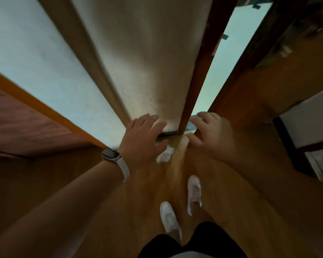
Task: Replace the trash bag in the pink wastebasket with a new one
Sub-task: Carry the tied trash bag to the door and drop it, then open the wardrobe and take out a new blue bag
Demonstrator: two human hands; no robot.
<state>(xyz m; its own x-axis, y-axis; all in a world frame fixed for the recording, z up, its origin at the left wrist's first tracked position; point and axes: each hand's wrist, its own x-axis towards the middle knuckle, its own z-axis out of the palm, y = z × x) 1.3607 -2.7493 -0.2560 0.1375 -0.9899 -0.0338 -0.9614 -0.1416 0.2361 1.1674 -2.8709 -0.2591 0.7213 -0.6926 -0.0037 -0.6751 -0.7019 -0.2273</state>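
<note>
No pink wastebasket is in view. A crumpled white plastic bag lies on the wooden floor, partly hidden under my left hand. My left hand, with a watch on the wrist, hovers above the bag with its fingers spread and holds nothing. To the right of the bag my right hand is held out, fingers apart and empty. Both hands are stretched forward at about the same height, and the frame is blurred by motion.
A pale door with a dark wooden frame post stands straight ahead. A white wall with an orange skirting runs on the left. Wooden furniture is on the right. My white shoes stand on the wooden floor.
</note>
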